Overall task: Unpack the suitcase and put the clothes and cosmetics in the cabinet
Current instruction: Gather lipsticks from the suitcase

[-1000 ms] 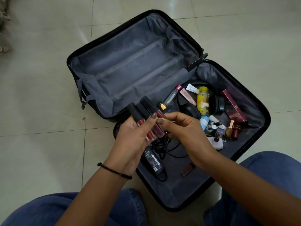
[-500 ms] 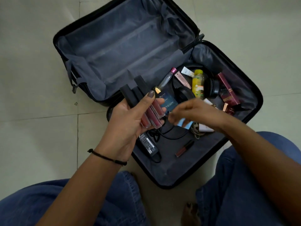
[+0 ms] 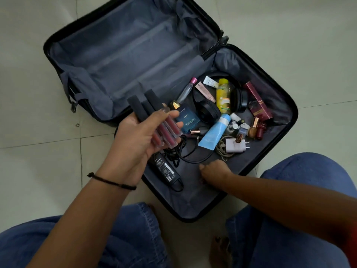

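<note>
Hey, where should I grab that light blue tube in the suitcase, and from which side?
Probably from above, pinching the light blue tube across its middle. It lies flat and slanted, cap among the small bottles, crimped end by the cables, so its long sides are freest.

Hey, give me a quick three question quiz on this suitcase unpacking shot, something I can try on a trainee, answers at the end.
1. True or false: the left hand holds several lip gloss tubes.
2. Where does the yellow bottle lie? A) on the floor tiles B) in the suitcase, in the half with the cosmetics C) on the person's lap
3. Fill the gap: the squeeze tube beside the white charger plug is light ___.
Key: 1 true; 2 B; 3 blue.
</note>
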